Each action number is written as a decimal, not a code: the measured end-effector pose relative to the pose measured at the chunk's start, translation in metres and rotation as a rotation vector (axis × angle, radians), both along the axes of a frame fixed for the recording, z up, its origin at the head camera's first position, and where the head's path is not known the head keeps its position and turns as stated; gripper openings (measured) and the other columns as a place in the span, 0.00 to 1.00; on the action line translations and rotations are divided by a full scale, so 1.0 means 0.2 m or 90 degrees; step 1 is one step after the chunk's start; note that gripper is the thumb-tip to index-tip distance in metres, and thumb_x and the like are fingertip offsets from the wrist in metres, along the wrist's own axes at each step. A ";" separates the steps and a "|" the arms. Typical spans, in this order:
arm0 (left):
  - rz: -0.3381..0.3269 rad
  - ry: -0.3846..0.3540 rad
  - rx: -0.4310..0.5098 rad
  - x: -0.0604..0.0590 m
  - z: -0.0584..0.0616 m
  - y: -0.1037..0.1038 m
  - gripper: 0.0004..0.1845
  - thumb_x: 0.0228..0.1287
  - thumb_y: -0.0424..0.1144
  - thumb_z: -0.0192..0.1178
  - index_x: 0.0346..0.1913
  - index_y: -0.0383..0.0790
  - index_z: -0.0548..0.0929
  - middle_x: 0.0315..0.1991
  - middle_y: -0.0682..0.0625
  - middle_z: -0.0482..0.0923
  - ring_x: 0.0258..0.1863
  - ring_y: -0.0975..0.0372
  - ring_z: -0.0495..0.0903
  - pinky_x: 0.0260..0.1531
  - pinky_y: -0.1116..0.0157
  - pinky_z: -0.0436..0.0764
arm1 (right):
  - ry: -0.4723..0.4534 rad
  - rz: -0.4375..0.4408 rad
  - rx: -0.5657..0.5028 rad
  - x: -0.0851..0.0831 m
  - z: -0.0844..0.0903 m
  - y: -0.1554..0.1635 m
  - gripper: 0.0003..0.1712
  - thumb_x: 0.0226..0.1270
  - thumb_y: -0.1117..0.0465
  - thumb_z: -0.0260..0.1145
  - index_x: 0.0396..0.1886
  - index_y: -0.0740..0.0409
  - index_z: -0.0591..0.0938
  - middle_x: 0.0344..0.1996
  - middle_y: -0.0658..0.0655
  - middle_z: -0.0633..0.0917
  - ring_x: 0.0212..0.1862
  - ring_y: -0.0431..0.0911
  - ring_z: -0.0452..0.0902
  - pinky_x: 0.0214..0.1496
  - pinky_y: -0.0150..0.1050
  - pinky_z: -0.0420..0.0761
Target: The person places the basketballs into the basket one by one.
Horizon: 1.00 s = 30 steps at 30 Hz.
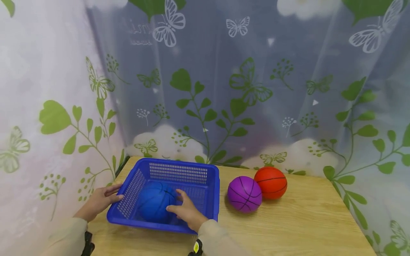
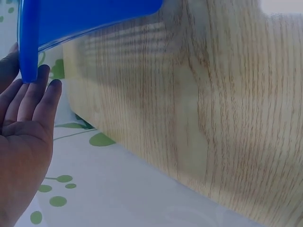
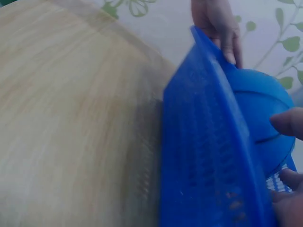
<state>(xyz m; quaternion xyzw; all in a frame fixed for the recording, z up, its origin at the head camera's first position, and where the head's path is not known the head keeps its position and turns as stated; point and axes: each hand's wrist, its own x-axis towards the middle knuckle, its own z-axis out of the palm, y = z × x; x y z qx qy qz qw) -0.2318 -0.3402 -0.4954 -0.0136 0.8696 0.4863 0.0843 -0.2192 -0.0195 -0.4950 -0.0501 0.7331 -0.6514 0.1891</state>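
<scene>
The right hand (image 1: 187,212) reaches inside the blue basket (image 1: 179,173), its fingers (image 1: 182,195) curled over the right flank of the blue ball (image 1: 155,206), with the thumb low on the near side; it is grasping the ball. The ball sits on the basket floor, left of centre, directly left of that palm. The left hand (image 1: 100,201) is released: straight fingers (image 2: 35,92) lie flat against the outside of the basket's left wall, steadying it, not curled round the rim. The right hand is the nearer to the ball; the left touches only the basket. The basket's long axis runs left to right across the tabletop (image 1: 307,220), at its left end. Well to the right, outside the basket, a purple ball (image 1: 244,194) and an orange ball (image 1: 271,182) sit touching each other. A leaf-and-butterfly curtain (image 1: 205,89) closes in the back and sides.
</scene>
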 end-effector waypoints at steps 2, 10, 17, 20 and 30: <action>-0.001 -0.003 -0.001 0.00 0.00 0.01 0.35 0.66 0.43 0.61 0.68 0.24 0.63 0.65 0.29 0.64 0.57 0.46 0.76 0.53 0.55 0.79 | 0.011 0.024 0.015 0.01 -0.02 -0.02 0.42 0.57 0.64 0.69 0.70 0.61 0.63 0.65 0.72 0.67 0.58 0.66 0.71 0.55 0.59 0.76; 0.015 -0.014 0.007 -0.01 0.00 0.01 0.35 0.66 0.43 0.61 0.68 0.24 0.63 0.65 0.29 0.63 0.57 0.46 0.76 0.55 0.53 0.77 | 0.036 0.053 0.031 0.02 0.00 -0.04 0.40 0.57 0.63 0.70 0.69 0.60 0.65 0.66 0.71 0.66 0.61 0.68 0.68 0.61 0.61 0.71; 0.015 -0.006 -0.011 0.00 0.01 0.01 0.36 0.66 0.43 0.61 0.68 0.23 0.62 0.65 0.29 0.64 0.60 0.42 0.72 0.55 0.53 0.78 | 0.039 0.054 0.012 0.01 -0.02 -0.04 0.40 0.57 0.63 0.71 0.69 0.60 0.66 0.67 0.70 0.66 0.64 0.70 0.63 0.63 0.61 0.69; 0.008 0.003 -0.015 0.00 0.02 0.02 0.35 0.67 0.42 0.60 0.68 0.22 0.61 0.65 0.28 0.63 0.62 0.39 0.69 0.54 0.55 0.79 | 0.044 0.053 0.005 0.01 -0.03 -0.05 0.40 0.57 0.63 0.71 0.69 0.61 0.66 0.67 0.70 0.66 0.64 0.69 0.63 0.62 0.60 0.70; 0.019 -0.009 -0.010 0.00 0.02 0.02 0.35 0.66 0.41 0.61 0.68 0.22 0.62 0.64 0.28 0.65 0.57 0.44 0.75 0.51 0.57 0.81 | 0.040 0.062 -0.010 0.01 0.01 0.01 0.39 0.59 0.62 0.70 0.69 0.59 0.66 0.68 0.68 0.66 0.66 0.68 0.61 0.63 0.62 0.68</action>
